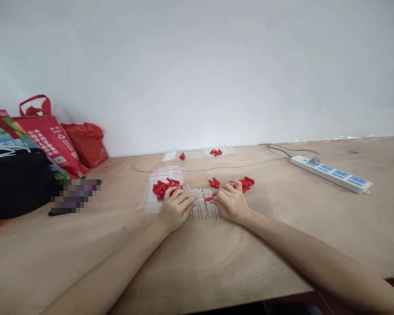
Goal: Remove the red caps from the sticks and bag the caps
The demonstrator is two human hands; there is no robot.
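Between finger and thumb, my left hand [176, 208] pinches a thin white stick [199, 200]. A red cap [208, 199] sits at the stick's right end, and my right hand [231, 203] pinches that cap. Under both hands lies a row of many thin, pale sticks [203, 212]. Beside my left hand, a pile of loose red caps [160, 189] rests on a clear zip bag [151, 199]. Just beyond my right hand are more red caps [248, 181], partly hidden by it. A few sticks with red ends [212, 180] lie behind the row.
Against the wall lies another clear bag [228, 149] with sticks and red caps. A white power strip [331, 175] with a plugged-in cable stands at the right. Red shopping bags [55, 144], a black bag [18, 183] and a blurred-out flat item [75, 197] occupy the left.
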